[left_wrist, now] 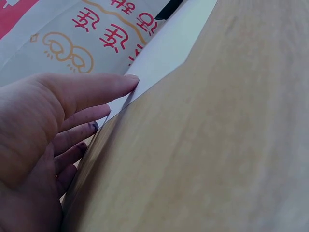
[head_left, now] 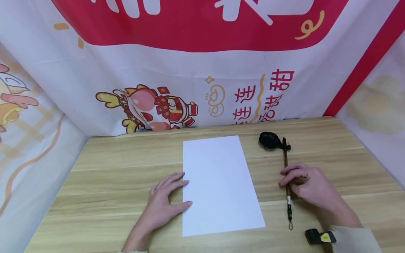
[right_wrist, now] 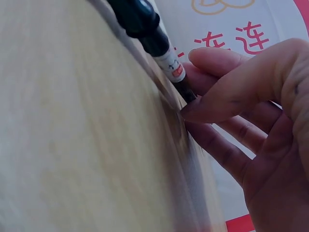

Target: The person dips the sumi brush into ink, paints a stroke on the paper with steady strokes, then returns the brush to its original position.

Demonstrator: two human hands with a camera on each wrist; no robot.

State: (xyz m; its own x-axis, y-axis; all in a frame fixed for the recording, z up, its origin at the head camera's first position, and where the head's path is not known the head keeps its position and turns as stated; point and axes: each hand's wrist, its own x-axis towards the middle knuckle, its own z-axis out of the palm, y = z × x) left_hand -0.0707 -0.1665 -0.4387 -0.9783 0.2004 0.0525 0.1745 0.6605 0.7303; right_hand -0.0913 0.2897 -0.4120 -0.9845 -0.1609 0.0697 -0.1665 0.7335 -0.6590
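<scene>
One sheet [head_left: 218,186] lay mid-table, left hand [head_left: 162,203] loose-fingered at its left edge. Right hand [head_left: 311,184] pinched the brush [head_left: 288,195] between sheet and right edge of table [head_left: 110,182]; careless lifting risked jarring the black object [head_left: 269,140] its tip overlapped.

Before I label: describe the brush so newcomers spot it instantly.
On the wooden table, look right of the white paper. There the right grip pinches the brush. Unlike the rounded black object by its far end, it's long, slim, brown and loop-ended.
</scene>
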